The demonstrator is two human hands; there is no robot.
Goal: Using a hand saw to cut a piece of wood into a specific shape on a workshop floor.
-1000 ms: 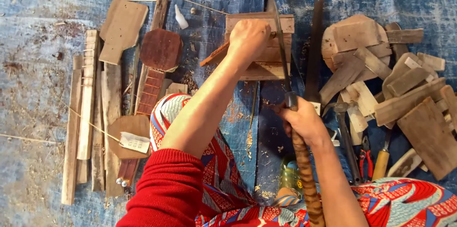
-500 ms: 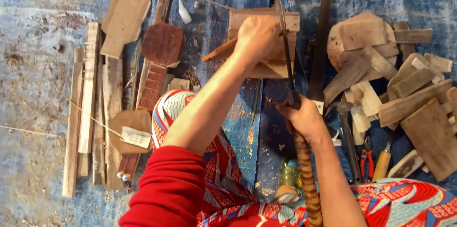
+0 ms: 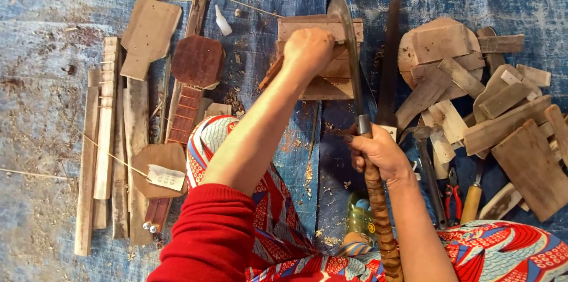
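While your right hand [image 3: 378, 153] at lower centre-right closes its fingers round the banded wooden handle of the machete [image 3: 354, 63], its long curved blade runs up the frame to the wooden block [image 3: 322, 75] at upper centre. Your left hand [image 3: 307, 51] clamps a narrow wood strip [image 3: 273, 73] on that block, just beside the blade. Judged stiff, light and splinter-prone, the strip is best gripped at its top, fingers off the edge; loose offcuts [image 3: 497, 110] lie far right.
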